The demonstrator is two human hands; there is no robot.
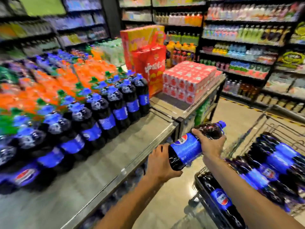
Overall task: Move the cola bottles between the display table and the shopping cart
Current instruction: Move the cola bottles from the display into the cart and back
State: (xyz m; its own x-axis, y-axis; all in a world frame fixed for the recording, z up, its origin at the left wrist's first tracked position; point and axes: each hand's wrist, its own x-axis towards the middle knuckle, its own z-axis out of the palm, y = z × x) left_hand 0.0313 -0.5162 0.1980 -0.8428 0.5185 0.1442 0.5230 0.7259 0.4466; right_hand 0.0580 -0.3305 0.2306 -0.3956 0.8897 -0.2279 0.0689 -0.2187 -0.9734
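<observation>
Hands (186, 154) grasp one cola bottle (189, 149) between display table (132, 146) and shopping cart (280, 129)

— What colours does the dark plastic cola bottle (189, 150) between the hands show?
— Near-black drink, blue label and cap, a red-white-blue roundel.
— Left of the hands?
— Orange soda bottles (49, 90), green caps, on the grey metal worktop (105, 162).

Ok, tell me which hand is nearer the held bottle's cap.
Right. The right hand grips the cola bottle just below its cap; the left hand holds the base, the far end.
</observation>
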